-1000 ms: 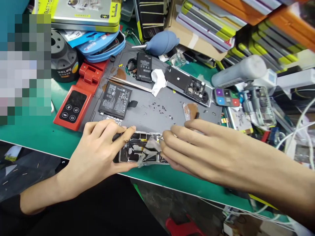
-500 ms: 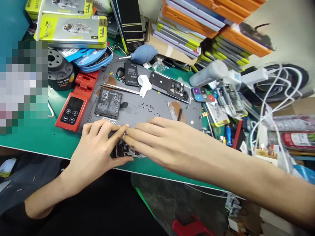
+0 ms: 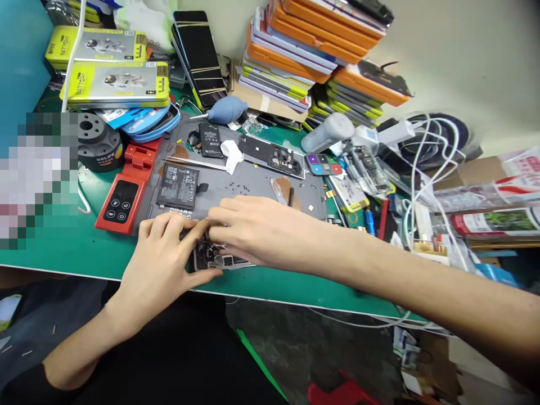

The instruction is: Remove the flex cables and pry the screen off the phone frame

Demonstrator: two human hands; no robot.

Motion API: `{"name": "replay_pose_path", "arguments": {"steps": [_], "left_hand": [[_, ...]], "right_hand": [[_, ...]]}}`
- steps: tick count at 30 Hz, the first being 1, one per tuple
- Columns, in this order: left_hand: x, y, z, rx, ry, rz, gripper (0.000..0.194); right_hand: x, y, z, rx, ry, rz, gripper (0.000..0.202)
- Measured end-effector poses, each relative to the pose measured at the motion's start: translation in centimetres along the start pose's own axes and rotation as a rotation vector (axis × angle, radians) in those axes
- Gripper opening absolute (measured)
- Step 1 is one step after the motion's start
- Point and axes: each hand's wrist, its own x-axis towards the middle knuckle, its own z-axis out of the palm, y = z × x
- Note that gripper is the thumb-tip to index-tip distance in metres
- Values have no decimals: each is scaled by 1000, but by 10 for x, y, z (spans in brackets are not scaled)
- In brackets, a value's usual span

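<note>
Left hand (image 3: 162, 256) laid palm down over the left end of an opened silver-framed phone body (image 3: 217, 259), fingers curled and thumb pressed along its near edge. Right hand (image 3: 259, 230) reaching in from the right, fingers held together and bent down onto the phone body's far-left part, fingertips meeting those of the left hand; whether anything is pinched between them cannot be told. Phone body lying at the near edge of a grey rubber work mat (image 3: 253, 185), partly over the green desk (image 3: 63, 247).

Just beyond the left hand on the mat, a black rectangular phone battery (image 3: 178, 186). Farther back, long metal tweezers (image 3: 198, 163), a crumpled white tissue (image 3: 232, 153), a smaller black battery (image 3: 210, 139) and a black phone back panel with camera cut-outs (image 3: 272, 155). Scattered tiny black screws (image 3: 238, 185) near the mat's middle.

Left of the mat, a red heating device with a black button panel (image 3: 122, 194), and past it a black round stand (image 3: 98, 140). At the far side, a blue rubber air blower (image 3: 225, 109), yellow-and-silver battery boxes (image 3: 116, 84) and a stack of orange and grey flat cases (image 3: 312, 50). To the right, tangled white cables (image 3: 426, 169).
</note>
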Motion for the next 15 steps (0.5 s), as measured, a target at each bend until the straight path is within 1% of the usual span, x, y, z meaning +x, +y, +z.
{"name": "replay_pose_path", "arguments": {"steps": [3, 7, 9, 11, 15], "left_hand": [[0, -1, 0, 4, -3, -2, 83], [0, -1, 0, 16, -4, 5, 78], [0, -1, 0, 26, -5, 5, 77], [0, -1, 0, 39, -6, 5, 81], [0, -1, 1, 76, -7, -3, 84]], "right_hand": [[0, 2, -1, -2, -6, -49, 9], [-2, 2, -5, -26, 34, -4, 23], [-3, 1, -6, -36, 47, 3, 24], [-3, 1, -5, -38, 57, 11, 27], [-1, 0, 0, -36, 105, 81, 25]]}}
